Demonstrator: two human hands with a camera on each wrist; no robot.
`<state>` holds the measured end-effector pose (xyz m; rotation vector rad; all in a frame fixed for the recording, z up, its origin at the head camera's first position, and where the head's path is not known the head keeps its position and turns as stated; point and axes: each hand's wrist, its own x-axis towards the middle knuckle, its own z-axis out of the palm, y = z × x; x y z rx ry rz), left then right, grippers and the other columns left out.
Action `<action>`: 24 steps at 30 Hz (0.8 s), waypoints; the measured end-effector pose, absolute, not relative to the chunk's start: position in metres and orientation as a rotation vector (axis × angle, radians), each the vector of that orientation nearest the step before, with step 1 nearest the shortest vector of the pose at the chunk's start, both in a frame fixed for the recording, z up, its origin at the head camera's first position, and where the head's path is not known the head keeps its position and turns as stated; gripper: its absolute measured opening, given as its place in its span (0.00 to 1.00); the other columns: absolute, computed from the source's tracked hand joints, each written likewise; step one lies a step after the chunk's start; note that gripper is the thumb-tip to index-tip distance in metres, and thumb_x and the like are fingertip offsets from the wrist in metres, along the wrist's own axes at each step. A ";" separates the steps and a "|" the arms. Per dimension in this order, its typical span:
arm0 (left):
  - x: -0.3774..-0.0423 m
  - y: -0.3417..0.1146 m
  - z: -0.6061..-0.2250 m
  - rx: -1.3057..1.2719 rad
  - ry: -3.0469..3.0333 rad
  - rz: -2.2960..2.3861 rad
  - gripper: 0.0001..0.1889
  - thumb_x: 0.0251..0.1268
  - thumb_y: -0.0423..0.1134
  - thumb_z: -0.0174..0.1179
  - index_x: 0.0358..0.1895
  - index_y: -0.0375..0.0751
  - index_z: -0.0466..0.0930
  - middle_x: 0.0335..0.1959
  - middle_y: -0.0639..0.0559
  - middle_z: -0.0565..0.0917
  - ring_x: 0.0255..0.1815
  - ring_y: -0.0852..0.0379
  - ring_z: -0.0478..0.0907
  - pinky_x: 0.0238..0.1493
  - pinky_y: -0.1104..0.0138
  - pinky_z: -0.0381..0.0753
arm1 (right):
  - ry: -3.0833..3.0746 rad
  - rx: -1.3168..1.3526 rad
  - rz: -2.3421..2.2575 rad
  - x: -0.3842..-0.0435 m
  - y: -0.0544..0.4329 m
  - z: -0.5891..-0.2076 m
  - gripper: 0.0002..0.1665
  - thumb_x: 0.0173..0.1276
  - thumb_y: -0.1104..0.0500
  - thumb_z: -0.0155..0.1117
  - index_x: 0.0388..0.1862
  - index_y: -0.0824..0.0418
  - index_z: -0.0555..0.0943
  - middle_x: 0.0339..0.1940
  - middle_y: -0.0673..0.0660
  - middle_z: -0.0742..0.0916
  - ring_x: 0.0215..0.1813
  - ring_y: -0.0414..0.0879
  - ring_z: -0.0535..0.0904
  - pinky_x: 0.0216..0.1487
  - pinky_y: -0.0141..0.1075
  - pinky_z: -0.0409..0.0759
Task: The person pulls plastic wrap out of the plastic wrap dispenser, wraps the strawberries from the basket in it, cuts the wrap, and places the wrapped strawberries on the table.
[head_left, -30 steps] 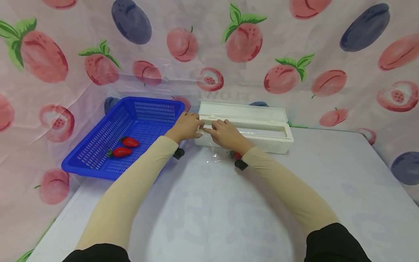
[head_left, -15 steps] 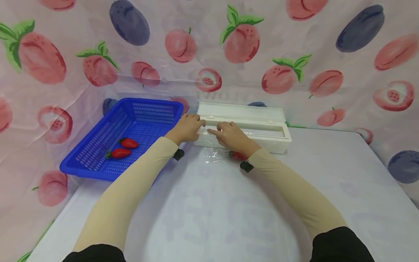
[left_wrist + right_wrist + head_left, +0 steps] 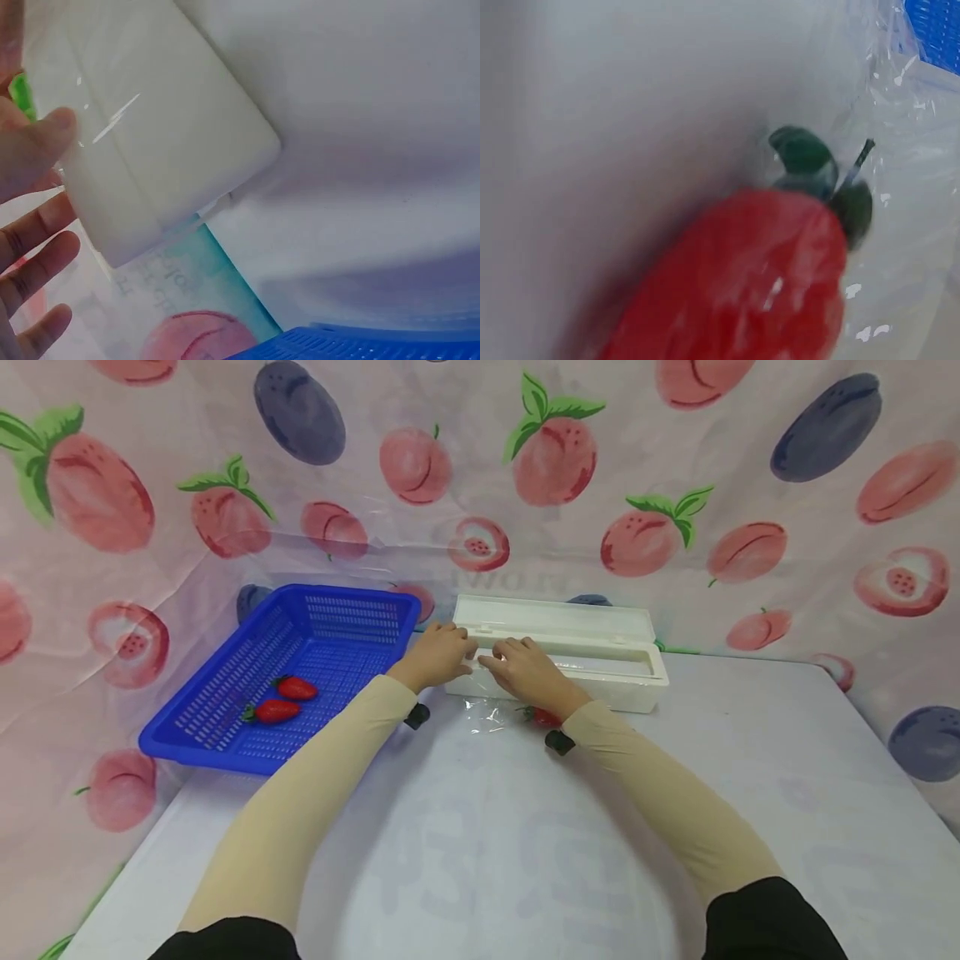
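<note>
In the head view, a white cling film box [image 3: 622,691] lies with its lid raised and a roll inside. Clear plastic wrap [image 3: 483,717] hangs over its front onto the table. My left hand [image 3: 438,656] is at the box's left end; in the left wrist view its thumb [image 3: 52,135] touches the film-covered box and the lower fingers spread loosely. Just right of it, my right hand [image 3: 532,677] has bent fingers over the box's front edge; its fingertip contact is unclear. Below that hand, a red strawberry [image 3: 742,285] with green leaves lies beside the wrap.
A blue plastic basket [image 3: 187,752] stands on the left, holding two red strawberries [image 3: 285,700]. The white-covered table [image 3: 480,843] meets a fruit-printed cloth [image 3: 450,543] behind the box. Dark wrist cameras [image 3: 559,742] hang below both wrists.
My right hand shifted right, then slightly back left, and its index finger is less outstretched. The left hand has moved a little right. Box, basket and strawberries stay put.
</note>
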<state>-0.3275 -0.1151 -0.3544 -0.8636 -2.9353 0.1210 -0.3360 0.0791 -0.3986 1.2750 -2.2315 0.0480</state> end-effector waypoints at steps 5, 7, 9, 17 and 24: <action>-0.326 -0.115 -0.357 -0.896 -2.896 0.180 0.13 0.62 0.47 0.60 0.44 0.45 0.78 0.46 0.48 0.81 0.53 0.48 0.74 0.60 0.53 0.68 | -2.191 1.245 0.013 -0.337 0.074 -0.400 0.04 0.66 0.61 0.59 0.39 0.58 0.78 0.38 0.56 0.82 0.41 0.50 0.78 0.40 0.42 0.75; -0.325 -0.115 -0.357 -0.900 -2.887 0.183 0.12 0.62 0.47 0.60 0.44 0.45 0.77 0.45 0.48 0.81 0.52 0.48 0.74 0.59 0.53 0.68 | -2.182 1.238 0.004 -0.337 0.072 -0.400 0.04 0.65 0.61 0.59 0.38 0.58 0.77 0.38 0.56 0.82 0.41 0.50 0.78 0.41 0.42 0.75; -0.324 -0.115 -0.357 -0.902 -2.885 0.181 0.12 0.62 0.46 0.60 0.44 0.45 0.77 0.45 0.48 0.81 0.51 0.48 0.74 0.58 0.54 0.69 | -2.185 1.229 0.000 -0.338 0.071 -0.400 0.04 0.65 0.61 0.59 0.38 0.59 0.77 0.38 0.55 0.82 0.41 0.50 0.78 0.41 0.42 0.76; -0.324 -0.115 -0.358 -0.911 -2.868 0.205 0.12 0.63 0.47 0.59 0.45 0.45 0.77 0.45 0.49 0.81 0.52 0.49 0.74 0.56 0.55 0.69 | -2.184 1.208 0.038 -0.339 0.074 -0.400 0.03 0.62 0.62 0.59 0.35 0.60 0.77 0.33 0.56 0.81 0.37 0.51 0.76 0.39 0.42 0.74; -0.325 -0.114 -0.359 -0.900 -2.895 0.178 0.12 0.63 0.45 0.59 0.44 0.43 0.75 0.45 0.47 0.80 0.52 0.47 0.73 0.55 0.54 0.69 | -2.168 1.169 0.076 -0.341 0.098 -0.403 0.02 0.60 0.62 0.59 0.30 0.61 0.76 0.29 0.56 0.81 0.34 0.51 0.76 0.37 0.43 0.75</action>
